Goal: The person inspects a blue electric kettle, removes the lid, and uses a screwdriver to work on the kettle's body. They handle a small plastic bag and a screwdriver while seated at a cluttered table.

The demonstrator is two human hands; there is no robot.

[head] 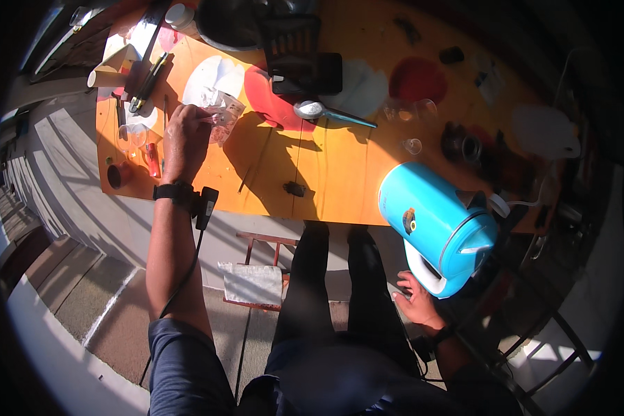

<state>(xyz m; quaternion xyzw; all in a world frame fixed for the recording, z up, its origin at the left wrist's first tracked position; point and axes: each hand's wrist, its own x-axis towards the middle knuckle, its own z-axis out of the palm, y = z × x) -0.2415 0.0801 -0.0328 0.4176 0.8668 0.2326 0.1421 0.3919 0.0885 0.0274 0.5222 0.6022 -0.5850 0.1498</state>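
My left hand [186, 136] pinches a clear plastic packet with reddish print [228, 120] above the table's left half. White material shows at the packet's upper edge; whether it lies inside cannot be told. To the right, a spoon with a blue handle [349, 118] rests on the table, its bowl heaped with white powder [310, 108]. My right hand [418, 306] hangs below the table's front edge with its fingers apart and holds nothing. Just above it is the white handle of a blue electric kettle [431, 218], which stands at the table's front right.
On the orange painted table [338, 171], a utility knife [150, 80], a red lighter [152, 160] and a small brown cup [119, 176] lie at left. A black phone [330, 73] and a dark pan [229, 26] are farther back. A brown jar [460, 143] stands behind the kettle.
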